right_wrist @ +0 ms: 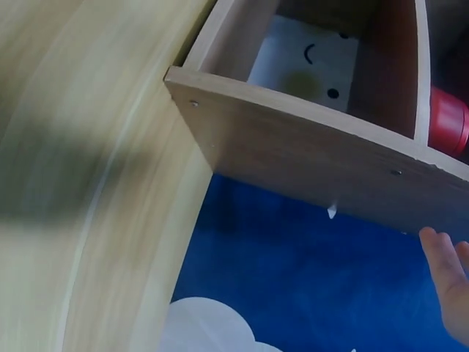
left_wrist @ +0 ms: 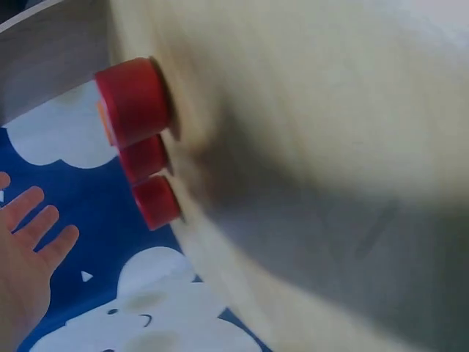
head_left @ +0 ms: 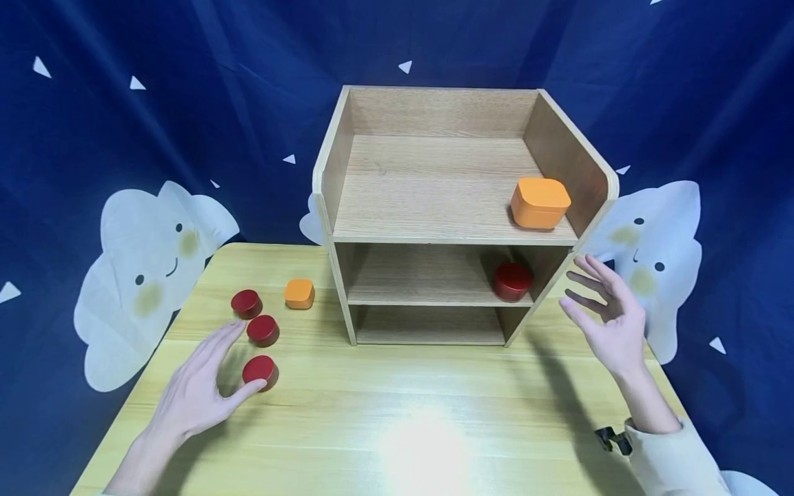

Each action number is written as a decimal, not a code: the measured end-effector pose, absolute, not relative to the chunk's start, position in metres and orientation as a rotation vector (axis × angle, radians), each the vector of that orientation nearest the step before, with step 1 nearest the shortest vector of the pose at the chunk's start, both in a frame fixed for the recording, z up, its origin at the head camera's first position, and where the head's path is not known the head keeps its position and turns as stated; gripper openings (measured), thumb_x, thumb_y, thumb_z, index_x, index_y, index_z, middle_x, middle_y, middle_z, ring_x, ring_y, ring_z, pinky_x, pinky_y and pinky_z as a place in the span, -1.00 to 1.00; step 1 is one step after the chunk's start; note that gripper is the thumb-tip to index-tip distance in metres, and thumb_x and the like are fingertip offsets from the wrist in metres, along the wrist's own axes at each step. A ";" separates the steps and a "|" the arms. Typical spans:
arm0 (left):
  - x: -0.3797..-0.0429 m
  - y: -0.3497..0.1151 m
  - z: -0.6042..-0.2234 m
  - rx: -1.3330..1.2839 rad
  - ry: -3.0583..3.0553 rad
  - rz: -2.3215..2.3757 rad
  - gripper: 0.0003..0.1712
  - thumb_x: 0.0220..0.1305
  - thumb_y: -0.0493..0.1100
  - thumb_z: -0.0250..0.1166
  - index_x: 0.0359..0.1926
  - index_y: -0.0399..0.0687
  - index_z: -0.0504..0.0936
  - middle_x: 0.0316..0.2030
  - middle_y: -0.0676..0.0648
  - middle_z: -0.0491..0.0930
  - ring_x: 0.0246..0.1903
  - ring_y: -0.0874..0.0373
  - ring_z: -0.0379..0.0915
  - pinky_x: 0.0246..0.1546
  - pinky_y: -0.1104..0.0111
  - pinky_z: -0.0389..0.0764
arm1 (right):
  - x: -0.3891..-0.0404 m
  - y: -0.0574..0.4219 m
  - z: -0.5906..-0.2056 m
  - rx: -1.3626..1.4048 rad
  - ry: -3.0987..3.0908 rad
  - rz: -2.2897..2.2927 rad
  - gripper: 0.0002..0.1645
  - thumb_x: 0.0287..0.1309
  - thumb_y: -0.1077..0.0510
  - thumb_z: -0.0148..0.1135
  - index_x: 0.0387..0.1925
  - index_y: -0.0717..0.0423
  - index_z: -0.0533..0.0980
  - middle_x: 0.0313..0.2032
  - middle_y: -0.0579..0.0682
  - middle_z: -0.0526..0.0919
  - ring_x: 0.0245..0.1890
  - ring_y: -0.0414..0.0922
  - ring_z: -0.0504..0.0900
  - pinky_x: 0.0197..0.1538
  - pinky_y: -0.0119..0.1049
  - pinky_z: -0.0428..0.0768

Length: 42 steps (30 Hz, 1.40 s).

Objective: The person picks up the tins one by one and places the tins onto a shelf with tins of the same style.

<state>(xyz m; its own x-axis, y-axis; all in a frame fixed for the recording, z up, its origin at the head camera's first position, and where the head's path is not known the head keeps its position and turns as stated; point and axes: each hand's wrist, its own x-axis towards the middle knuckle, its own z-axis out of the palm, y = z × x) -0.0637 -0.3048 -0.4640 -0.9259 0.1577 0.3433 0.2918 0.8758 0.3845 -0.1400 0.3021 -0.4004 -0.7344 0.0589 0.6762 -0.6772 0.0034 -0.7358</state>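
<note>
My left hand point(head_left: 197, 387) hovers over the left of the table, fingers extended and thumb spread, holding nothing. Right beside it stand three round red containers: a near one point(head_left: 259, 370) by the thumb tip, a middle one point(head_left: 263, 331) by the fingertips, and a far one point(head_left: 246, 304). A small orange rounded-square container point(head_left: 300, 294) sits behind them. On the other side my right hand point(head_left: 614, 318) is raised next to the shelf's right wall, fingers loosely bent and nothing in them. A larger orange box point(head_left: 540, 203) rests on the top shelf; a red container point(head_left: 513, 281) stands on the middle one.
The wooden shelf unit point(head_left: 434, 186) stands at the back of the pale wooden table point(head_left: 347, 413), its bottom level bare in the head view. Behind hangs a dark blue curtain point(head_left: 248, 83) with smiling clouds. A small black clip point(head_left: 614, 441) is by the right sleeve.
</note>
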 end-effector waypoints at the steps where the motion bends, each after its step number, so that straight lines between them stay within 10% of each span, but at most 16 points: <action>1: -0.063 -0.306 -0.466 -0.330 -2.750 -0.639 0.23 -0.05 0.20 0.66 0.62 0.23 0.25 0.48 -0.28 0.43 0.41 -0.33 0.37 0.18 -0.41 0.47 | -0.141 0.301 -0.400 0.637 -1.732 1.818 -0.13 -0.08 0.80 0.15 0.37 0.55 0.38 0.25 0.09 0.71 0.12 -0.13 0.79 0.06 -0.47 0.74; 42: -0.064 -0.322 -0.517 -0.226 -2.920 -0.608 -0.10 0.11 0.31 0.56 0.34 -0.09 0.57 0.09 -0.17 0.69 0.12 -0.22 0.58 0.05 -0.30 0.62 | -0.163 0.281 -0.402 0.589 -1.618 1.953 -0.33 -0.05 0.76 0.26 0.17 0.45 0.60 -0.06 -0.09 0.80 -0.12 -0.27 0.78 -0.09 -0.47 0.77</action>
